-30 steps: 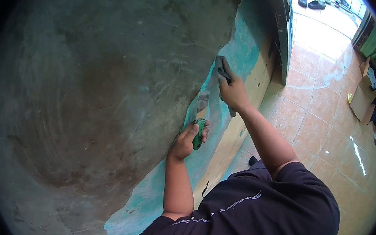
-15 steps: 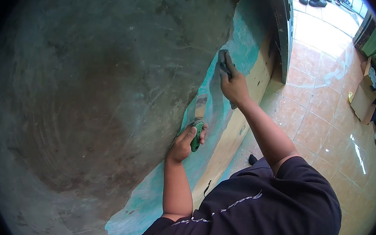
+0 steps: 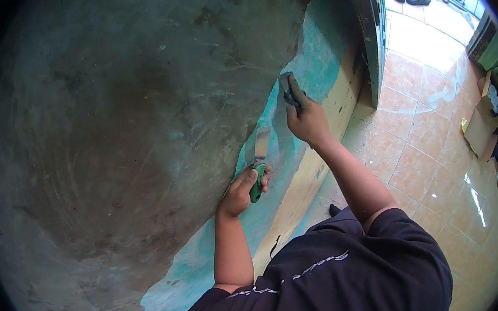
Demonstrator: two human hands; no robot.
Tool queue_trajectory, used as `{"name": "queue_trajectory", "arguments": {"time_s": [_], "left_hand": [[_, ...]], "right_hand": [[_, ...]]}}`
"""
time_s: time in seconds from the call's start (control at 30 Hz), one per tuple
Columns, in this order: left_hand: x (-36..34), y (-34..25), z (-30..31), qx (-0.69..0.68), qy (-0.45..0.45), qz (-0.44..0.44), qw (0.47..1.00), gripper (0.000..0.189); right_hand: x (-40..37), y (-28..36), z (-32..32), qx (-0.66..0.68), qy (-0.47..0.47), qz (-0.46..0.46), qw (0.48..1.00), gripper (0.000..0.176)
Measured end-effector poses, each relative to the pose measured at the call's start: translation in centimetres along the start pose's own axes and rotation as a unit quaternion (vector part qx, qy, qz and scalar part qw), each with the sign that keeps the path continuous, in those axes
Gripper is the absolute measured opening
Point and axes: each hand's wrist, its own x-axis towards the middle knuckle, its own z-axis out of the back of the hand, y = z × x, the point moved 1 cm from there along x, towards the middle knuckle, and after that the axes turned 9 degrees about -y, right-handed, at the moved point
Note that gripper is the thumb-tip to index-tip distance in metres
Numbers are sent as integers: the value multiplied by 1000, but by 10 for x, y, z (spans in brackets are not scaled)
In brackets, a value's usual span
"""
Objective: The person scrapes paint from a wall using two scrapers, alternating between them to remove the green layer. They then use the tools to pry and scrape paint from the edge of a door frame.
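Scraper [image 3: 259,163] is sitting clenched in my left hand [image 3: 238,195], blade [image 3: 262,140] on turquoise wall [image 3: 322,61]; right hand [image 3: 306,120] is gripping a grey float [image 3: 286,85] at the edge of the plaster [image 3: 146,117] (keeping it flat should avoid ridges).

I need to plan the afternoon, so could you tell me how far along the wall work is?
Done: grey coat covers most of the wall. In hand: the right hand presses a grey-smeared blade at the grey edge; the left hand holds a green-handled putty knife. Left: the turquoise strip beside it.
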Motion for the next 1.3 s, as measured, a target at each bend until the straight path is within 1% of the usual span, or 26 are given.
{"name": "queue_trajectory", "arguments": {"time_s": [0.03, 0.13, 0.23, 0.33, 0.43, 0.53, 0.57, 0.67, 0.7, 0.8, 0.83, 0.93, 0.97, 1.07, 1.1, 1.2, 1.23, 1.3], "left_hand": [[0, -1, -1, 1, -1, 1, 1000, 44], [-1, -1, 0, 3, -1, 2, 1000, 44], [0, -1, 1, 1, 2, -1, 1000, 44], [-2, -1, -1, 5, -5, -5, 1000, 45], [1, -1, -2, 7, -9, -6, 1000, 45], [1, -1, -2, 8, -8, -2, 1000, 45], [-1, -1, -2, 10, -9, -1, 1000, 45], [-2, -2, -3, 13, -14, -4, 1000, 45], [-1, -3, -3, 15, -10, -6, 1000, 44], [-1, -3, -3, 13, -1, -7, 1000, 43], [-1, -3, -4, 9, -1, -4, 1000, 43], [-4, -1, -3, 6, -10, 1, 1000, 43], [-2, -2, -3, 7, -9, 0, 1000, 43], [-1, -1, -3, 8, -6, -3, 1000, 43], [1, -1, -3, 7, -2, -4, 1000, 43], [-3, 2, -1, 4, -7, 0, 1000, 43], [-3, 1, -1, 8, -10, 1, 1000, 42], [1, -2, -3, 10, -6, -2, 1000, 42]], "right_hand": [[1, 0, 0, -7, 7, -8, 1000, 66], [-1, 2, -3, 32, 9, -44, 998, 65], [13, -14, -7, 44, -38, -67, 996, 62], [21, -4, -2, 21, -26, -106, 994, 59], [1, 5, 0, 24, 61, -100, 993, 59], [-8, -2, -9, 62, 17, -56, 996, 58], [1, 2, -3, 50, 31, -128, 990, 57], [12, 12, -1, 74, 30, -203, 976, 56], [6, 15, 0, 38, 52, -175, 982, 55], [-14, 9, -8, -17, 20, -38, 999, 55], [-11, 3, -9, 35, 15, -65, 997, 54], [11, 23, 5, 76, 69, -234, 967, 56], [6, 15, -3, 63, 30, -169, 983, 56], [-11, 14, -7, 14, 24, -72, 997, 55], [-9, 15, -3, 2, 36, -80, 996, 55], [13, 28, 11, 38, 76, -225, 971, 57], [11, 17, 2, 52, 36, -168, 984, 56], [-2, 13, -5, 33, 35, -126, 991, 55]]}}
